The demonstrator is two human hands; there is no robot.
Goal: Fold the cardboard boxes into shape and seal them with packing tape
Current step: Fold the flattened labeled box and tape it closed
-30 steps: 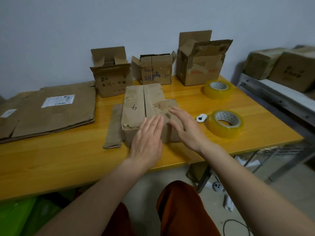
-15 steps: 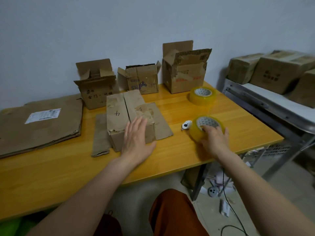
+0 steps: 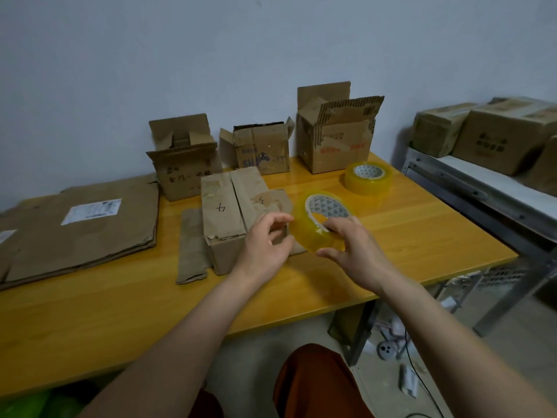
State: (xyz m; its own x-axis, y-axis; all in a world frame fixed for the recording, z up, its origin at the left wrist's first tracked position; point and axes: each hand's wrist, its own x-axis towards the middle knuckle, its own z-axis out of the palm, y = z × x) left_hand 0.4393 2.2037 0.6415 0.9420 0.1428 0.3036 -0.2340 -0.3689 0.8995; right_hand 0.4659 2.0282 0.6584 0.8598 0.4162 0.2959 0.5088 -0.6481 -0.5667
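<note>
While our right hand (image 3: pixel 351 251) holds the tape roll (image 3: pixel 319 220) lifted over the tabletop (image 3: pixel 422 236), thumb and fingers curled round its rim, our left hand (image 3: pixel 265 239) hovers just left of it, fingers curled in a half-closed grip that holds nothing we can see. Just beyond the left hand sits the folded box (image 3: pixel 232 212), its two top flaps meeting at a centre seam, unsealed as far as we can tell. We should find the tape's loose end first (likely hard to spot on clear film), then start the strip past the near edge and run it along the seam. A spare roll (image 3: pixel 368 178) waits far right.
</note>
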